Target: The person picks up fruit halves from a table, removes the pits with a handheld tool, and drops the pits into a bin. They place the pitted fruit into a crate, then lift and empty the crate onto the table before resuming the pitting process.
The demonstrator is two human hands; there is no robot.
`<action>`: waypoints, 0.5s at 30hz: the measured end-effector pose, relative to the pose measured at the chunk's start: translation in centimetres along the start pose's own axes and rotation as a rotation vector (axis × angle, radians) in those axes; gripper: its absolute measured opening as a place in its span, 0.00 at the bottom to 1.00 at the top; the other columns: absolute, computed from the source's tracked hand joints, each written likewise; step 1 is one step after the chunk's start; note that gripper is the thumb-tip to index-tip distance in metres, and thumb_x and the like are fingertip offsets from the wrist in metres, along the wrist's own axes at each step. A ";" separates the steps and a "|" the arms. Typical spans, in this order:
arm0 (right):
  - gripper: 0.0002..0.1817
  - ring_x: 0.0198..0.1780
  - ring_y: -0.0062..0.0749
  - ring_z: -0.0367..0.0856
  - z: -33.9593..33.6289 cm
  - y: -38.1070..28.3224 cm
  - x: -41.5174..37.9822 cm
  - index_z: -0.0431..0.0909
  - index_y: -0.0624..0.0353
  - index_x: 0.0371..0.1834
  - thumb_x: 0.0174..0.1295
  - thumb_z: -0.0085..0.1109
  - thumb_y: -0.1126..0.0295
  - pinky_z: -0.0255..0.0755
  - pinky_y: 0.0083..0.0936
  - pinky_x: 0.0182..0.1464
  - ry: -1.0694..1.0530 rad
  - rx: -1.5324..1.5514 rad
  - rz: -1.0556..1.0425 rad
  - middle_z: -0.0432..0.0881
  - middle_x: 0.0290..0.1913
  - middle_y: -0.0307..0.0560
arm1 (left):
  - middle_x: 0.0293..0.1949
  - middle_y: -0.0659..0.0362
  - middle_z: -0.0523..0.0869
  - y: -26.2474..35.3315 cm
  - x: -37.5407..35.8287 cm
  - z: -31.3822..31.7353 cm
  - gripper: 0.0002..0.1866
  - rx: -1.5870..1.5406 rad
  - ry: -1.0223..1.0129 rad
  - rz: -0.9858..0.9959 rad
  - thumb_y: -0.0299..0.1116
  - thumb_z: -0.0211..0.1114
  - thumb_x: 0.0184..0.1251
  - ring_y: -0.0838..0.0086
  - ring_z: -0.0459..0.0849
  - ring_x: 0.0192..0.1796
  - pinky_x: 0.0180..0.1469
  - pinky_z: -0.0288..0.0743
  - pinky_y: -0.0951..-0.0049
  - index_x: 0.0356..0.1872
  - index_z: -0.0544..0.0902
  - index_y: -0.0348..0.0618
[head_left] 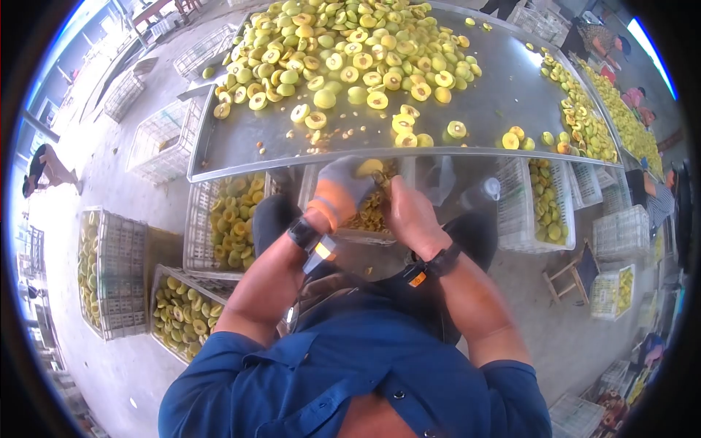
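My left hand (342, 190) wears a grey and orange glove and is closed on a yellow-green fruit half (369, 167), just below the near edge of the metal table (244, 135). Close beside it on the right, my bare right hand (411, 212) has its fingers curled; whatever they hold is hidden. Beneath both hands stands a crate (360, 235) with small brownish-yellow pieces in it. On the table lies a big pile of halved stone fruit (321, 62), some with brown pits showing. Loose pits (345, 134) and a few halves lie near the front edge.
Crates of fruit stand left (193, 233) and right (517, 212) of my legs, with further crates (120, 281) at far left. A small stool (573, 274) is on the floor at right. Other people (599, 40) are at the far right; one person (51, 171) is at far left.
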State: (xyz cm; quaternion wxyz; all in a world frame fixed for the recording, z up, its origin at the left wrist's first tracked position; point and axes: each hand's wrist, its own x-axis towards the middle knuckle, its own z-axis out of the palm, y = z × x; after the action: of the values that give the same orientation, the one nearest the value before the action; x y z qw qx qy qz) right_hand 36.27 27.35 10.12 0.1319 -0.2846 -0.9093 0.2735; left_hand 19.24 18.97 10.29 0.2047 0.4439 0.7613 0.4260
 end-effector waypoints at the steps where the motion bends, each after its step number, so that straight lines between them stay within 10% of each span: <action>1: 0.11 0.42 0.73 0.85 0.1 0.0 0.0 0.72 0.68 0.46 0.71 0.57 0.70 0.76 0.61 0.45 0.023 0.010 -0.017 0.86 0.35 0.71 | 0.43 0.51 0.95 -0.2 0.0 -0.1 0.20 -0.017 0.011 0.016 0.40 0.77 0.68 0.69 0.93 0.43 0.48 0.84 0.67 0.55 0.90 0.39; 3: 0.09 0.39 0.73 0.85 1.0 0.5 0.0 0.73 0.67 0.45 0.71 0.57 0.71 0.77 0.59 0.43 0.058 0.034 -0.049 0.86 0.33 0.68 | 0.41 0.52 0.95 -0.9 -0.4 0.0 0.19 -0.051 0.032 0.036 0.40 0.77 0.67 0.71 0.92 0.43 0.48 0.84 0.67 0.54 0.91 0.39; 6: 0.08 0.36 0.64 0.83 3.1 1.9 0.6 0.76 0.67 0.44 0.71 0.57 0.71 0.77 0.53 0.41 -0.043 0.316 -0.289 0.84 0.32 0.62 | 0.48 0.43 0.92 -0.8 -0.6 -0.5 0.18 -0.007 -0.015 0.040 0.37 0.72 0.64 0.45 0.89 0.52 0.58 0.82 0.54 0.54 0.91 0.43; 8: 0.07 0.31 0.46 0.82 2.7 0.8 0.4 0.76 0.66 0.42 0.73 0.57 0.72 0.76 0.44 0.36 -0.109 0.443 -0.269 0.82 0.29 0.51 | 0.49 0.44 0.92 -1.3 -0.5 -0.7 0.19 0.006 -0.018 0.121 0.35 0.71 0.65 0.47 0.90 0.51 0.57 0.83 0.55 0.56 0.90 0.43; 11: 0.08 0.31 0.44 0.82 0.4 -1.6 -0.3 0.79 0.66 0.45 0.70 0.59 0.71 0.75 0.43 0.35 -0.351 0.656 0.048 0.80 0.32 0.53 | 0.50 0.46 0.92 -3.5 -1.3 -0.9 0.20 -0.393 -0.125 0.091 0.30 0.69 0.66 0.51 0.92 0.51 0.56 0.85 0.59 0.59 0.88 0.43; 15: 0.08 0.25 0.34 0.78 2.2 -0.6 0.3 0.80 0.62 0.42 0.74 0.59 0.68 0.72 0.38 0.29 -0.374 0.604 -0.140 0.77 0.30 0.47 | 0.53 0.48 0.92 -5.2 -1.4 0.8 0.22 0.003 0.283 0.412 0.21 0.65 0.68 0.56 0.92 0.51 0.54 0.87 0.63 0.63 0.86 0.42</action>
State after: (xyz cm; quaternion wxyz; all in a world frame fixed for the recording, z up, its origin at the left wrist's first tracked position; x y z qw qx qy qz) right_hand 34.92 26.15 8.74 0.0599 -0.1148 -0.8131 0.5676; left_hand 17.94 16.86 5.39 0.0041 0.5258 0.6764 0.5157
